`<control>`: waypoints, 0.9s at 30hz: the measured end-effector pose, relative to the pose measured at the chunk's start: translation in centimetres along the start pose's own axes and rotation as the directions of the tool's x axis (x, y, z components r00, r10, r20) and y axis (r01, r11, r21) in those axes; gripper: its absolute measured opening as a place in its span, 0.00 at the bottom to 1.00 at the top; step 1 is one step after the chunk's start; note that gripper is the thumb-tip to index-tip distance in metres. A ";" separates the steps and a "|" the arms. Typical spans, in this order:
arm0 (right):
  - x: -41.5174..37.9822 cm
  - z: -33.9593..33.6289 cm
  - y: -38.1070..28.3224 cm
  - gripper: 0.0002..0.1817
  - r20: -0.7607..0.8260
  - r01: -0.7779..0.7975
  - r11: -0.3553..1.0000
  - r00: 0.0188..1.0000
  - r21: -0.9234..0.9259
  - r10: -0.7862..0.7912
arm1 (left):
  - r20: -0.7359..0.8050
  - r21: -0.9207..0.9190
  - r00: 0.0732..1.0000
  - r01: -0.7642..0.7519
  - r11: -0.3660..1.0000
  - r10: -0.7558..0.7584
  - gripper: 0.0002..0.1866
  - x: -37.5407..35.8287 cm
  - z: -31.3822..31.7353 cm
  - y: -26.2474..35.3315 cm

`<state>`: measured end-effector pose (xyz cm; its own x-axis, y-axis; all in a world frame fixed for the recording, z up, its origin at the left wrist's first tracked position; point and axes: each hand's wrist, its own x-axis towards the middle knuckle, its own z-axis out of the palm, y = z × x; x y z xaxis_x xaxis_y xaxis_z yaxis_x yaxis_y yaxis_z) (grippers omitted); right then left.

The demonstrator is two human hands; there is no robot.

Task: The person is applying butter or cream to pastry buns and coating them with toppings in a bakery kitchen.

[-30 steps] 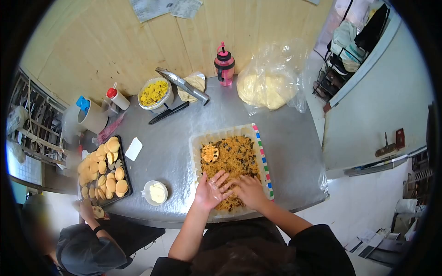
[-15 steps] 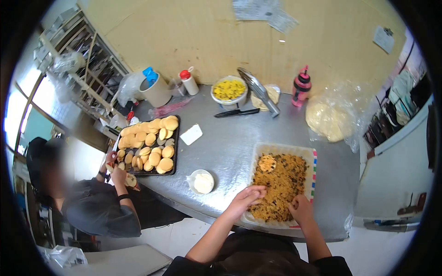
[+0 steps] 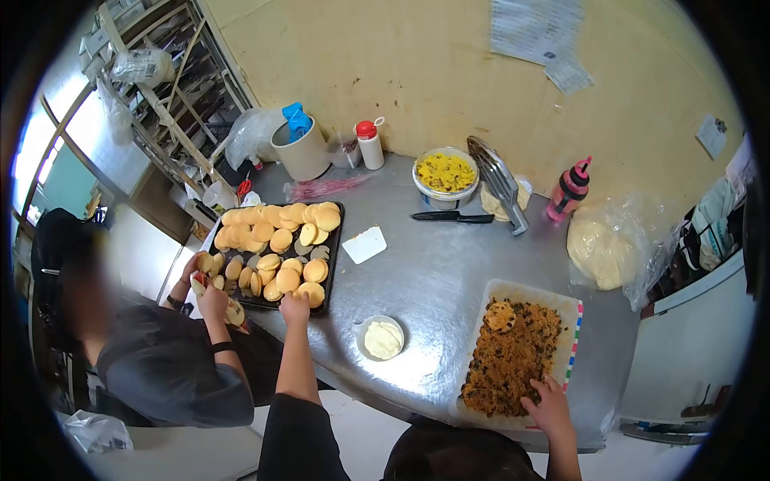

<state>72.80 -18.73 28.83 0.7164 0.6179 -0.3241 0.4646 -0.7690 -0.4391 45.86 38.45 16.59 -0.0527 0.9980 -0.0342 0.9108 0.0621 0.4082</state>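
My left hand (image 3: 294, 309) reaches to the front edge of a black baking tray (image 3: 340, 232) of small golden round cakes. Its fingers are closed at a round cake (image 3: 311, 294) at the near corner; the grip is partly hidden. My right hand (image 3: 549, 407) is open with spread fingers over the near right part of a shallow plastic container (image 3: 499, 290), its fingertips at orange-brown crumbly topping (image 3: 513, 353) with dark bits. One round piece coated in the topping (image 3: 500, 317) lies at the container's far left corner. A small bowl of white cream (image 3: 383, 340) stands between my hands.
At the left a co-worker (image 3: 168, 361) holds a cake and a red-and-white packet over the tray. A white scraper (image 3: 365, 245), black knife (image 3: 451, 217), tub of yellow filling (image 3: 445, 172), tongs (image 3: 501, 186), pink bottle (image 3: 568, 189) and bagged dough (image 3: 601, 252) lie farther back.
My left hand has moved from above the topping container leftward to the cake tray. My right hand has opened from a curled shape and stays at the container. The view has shifted.
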 end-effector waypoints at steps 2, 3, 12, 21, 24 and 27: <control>0.2 0.0 -0.5 0.29 -0.011 -0.010 1.000 1.000 0.008 0.010 | 0.039 0.131 0.996 0.070 0.989 -0.075 0.31 0.3 -0.1 0.8; 0.4 0.1 -0.6 0.29 -0.018 -0.011 1.000 1.000 0.010 0.011 | 0.041 0.142 0.996 0.077 0.987 -0.083 0.31 0.3 0.1 1.0; 1.9 -0.5 -2.5 0.24 -0.071 0.020 0.994 0.997 0.104 -0.012 | -0.063 -0.388 0.987 -0.163 0.907 0.151 0.27 0.2 2.1 1.4; 9.2 5.1 -17.5 0.19 0.049 0.532 0.777 0.814 0.336 -0.579 | 0.495 -0.842 0.862 0.507 -0.183 0.107 0.19 -12.5 -6.6 -4.4; 12.8 12.7 -21.5 0.23 0.218 0.735 0.646 0.609 0.206 -0.763 | 0.575 -0.783 0.814 0.577 -0.235 0.080 0.20 -20.3 -9.1 -5.7; 15.0 16.0 -23.5 0.25 0.320 0.870 0.493 0.468 -0.003 -0.824 | 0.614 -0.759 0.787 0.608 -0.235 0.052 0.20 -25.7 -9.3 -8.9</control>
<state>64.28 11.23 20.88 -0.2142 0.9751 -0.0579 0.8538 0.1581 -0.4960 35.28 12.30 22.27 0.2574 0.7831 -0.5662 -0.5565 0.5991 0.5756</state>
